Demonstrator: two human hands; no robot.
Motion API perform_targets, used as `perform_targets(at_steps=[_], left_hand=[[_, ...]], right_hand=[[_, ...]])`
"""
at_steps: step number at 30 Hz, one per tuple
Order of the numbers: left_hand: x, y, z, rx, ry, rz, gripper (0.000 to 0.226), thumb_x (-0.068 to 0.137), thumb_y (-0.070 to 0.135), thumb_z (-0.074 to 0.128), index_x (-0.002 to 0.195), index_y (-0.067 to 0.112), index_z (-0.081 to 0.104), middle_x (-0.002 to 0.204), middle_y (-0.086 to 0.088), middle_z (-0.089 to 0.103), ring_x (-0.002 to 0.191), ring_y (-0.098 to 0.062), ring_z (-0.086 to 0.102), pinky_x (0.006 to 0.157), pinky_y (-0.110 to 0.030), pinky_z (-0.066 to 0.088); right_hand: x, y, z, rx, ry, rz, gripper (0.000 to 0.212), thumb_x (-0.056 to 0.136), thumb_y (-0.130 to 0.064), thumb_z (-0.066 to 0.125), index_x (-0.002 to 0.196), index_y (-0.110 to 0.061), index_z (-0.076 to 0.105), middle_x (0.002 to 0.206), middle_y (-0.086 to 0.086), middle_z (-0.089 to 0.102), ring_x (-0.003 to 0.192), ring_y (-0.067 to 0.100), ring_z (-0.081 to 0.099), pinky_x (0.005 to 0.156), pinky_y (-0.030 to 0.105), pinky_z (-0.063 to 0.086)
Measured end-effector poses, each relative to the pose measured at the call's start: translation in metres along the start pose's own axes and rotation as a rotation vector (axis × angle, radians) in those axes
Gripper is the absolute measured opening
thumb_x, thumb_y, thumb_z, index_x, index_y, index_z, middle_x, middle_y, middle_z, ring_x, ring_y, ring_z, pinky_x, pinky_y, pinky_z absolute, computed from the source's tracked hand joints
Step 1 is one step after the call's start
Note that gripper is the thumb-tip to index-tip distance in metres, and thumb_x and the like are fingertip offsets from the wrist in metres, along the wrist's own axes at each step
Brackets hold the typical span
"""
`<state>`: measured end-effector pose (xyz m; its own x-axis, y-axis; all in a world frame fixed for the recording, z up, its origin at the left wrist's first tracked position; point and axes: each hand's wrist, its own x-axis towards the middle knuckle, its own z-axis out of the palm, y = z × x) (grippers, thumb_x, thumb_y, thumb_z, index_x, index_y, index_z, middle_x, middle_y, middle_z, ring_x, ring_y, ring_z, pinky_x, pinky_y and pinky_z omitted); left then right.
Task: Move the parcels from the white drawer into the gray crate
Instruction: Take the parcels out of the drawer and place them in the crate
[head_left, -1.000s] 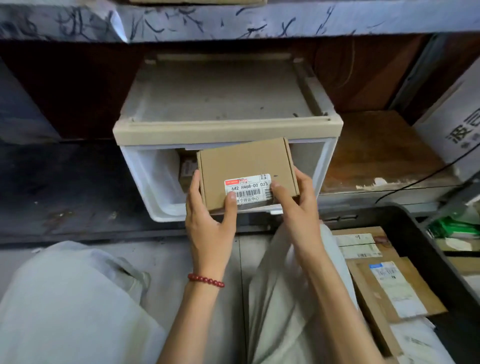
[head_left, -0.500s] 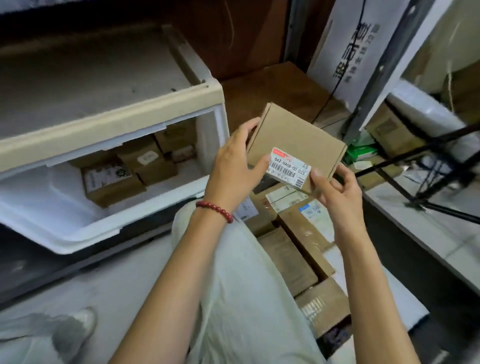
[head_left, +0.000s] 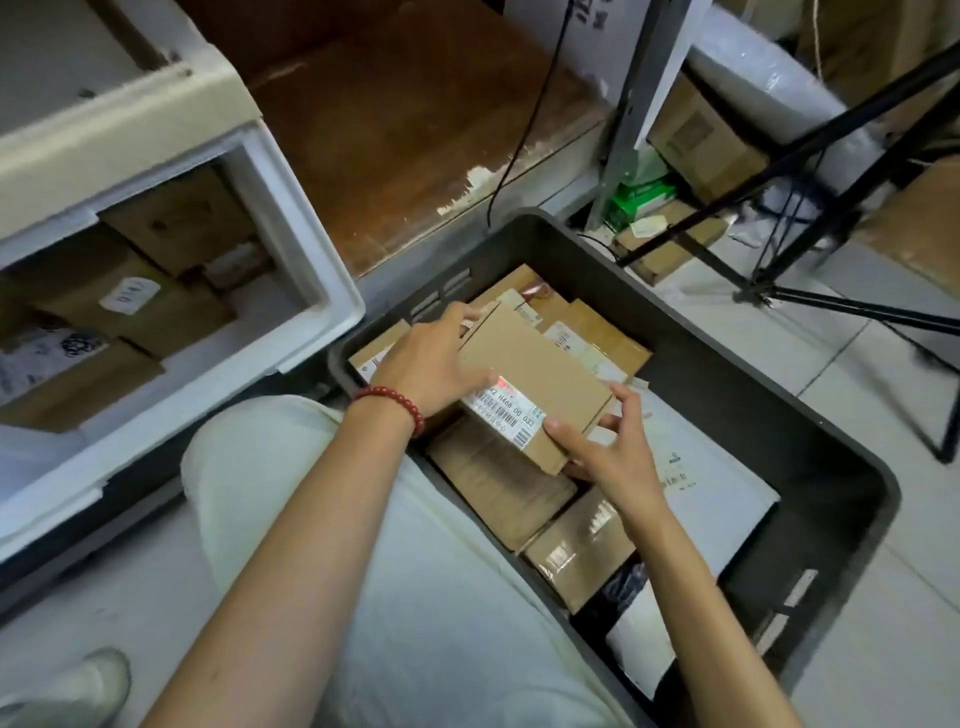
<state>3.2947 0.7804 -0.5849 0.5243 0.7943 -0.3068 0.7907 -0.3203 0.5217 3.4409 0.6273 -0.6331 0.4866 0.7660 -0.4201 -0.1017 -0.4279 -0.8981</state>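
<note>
Lowered since the earlier frame, the box (head_left: 535, 384) (label up) is now held over the crate (head_left: 810, 441), gripped by left hand (head_left: 431, 358) and right hand (head_left: 608, 447).

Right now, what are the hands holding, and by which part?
One flat cardboard parcel, over the gray crate. The left hand grips its left edge; the right hand pinches its near right corner.

Held parcel (head_left: 535, 374): flat brown box, label facing up, tilting above the crate's load.
White drawer (head_left: 332, 306): standing open, holding brown boxes (head_left: 176, 223).
Gray crate (head_left: 727, 364): sitting beside the drawer, holding many parcels (head_left: 587, 551).
</note>
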Motion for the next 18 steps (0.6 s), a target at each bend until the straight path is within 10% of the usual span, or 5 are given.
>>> perform_targets(at_steps=[10,18], left_hand=[[0.01,0.002,0.058,0.309,-0.29,0.073,0.094,0.076,0.035,0.078,0.146,0.012,0.02,0.142,-0.012,0.038,0.12,-0.032,0.052,0.093,-0.044,0.047],[0.01,-0.01,0.051,0.384,-0.397,0.04,0.085,0.08,0.027,0.074,0.146,0.034,0.021,0.139,-0.013,0.042,0.116,-0.035,0.054,0.093,-0.047,0.05]], right_hand=[[-0.024,0.063,0.009,-0.058,0.217,0.15,0.056,0.089,-0.027,0.068,0.137,-0.022,0.04,0.097,-0.002,0.065,0.069,0.009,0.067,0.074,0.045,0.059],[-0.03,0.072,0.025,-0.189,0.196,0.155,0.045,0.089,-0.03,0.067,0.124,-0.014,0.043,0.088,0.001,0.056,0.071,0.02,0.066,0.067,0.049,0.059]])
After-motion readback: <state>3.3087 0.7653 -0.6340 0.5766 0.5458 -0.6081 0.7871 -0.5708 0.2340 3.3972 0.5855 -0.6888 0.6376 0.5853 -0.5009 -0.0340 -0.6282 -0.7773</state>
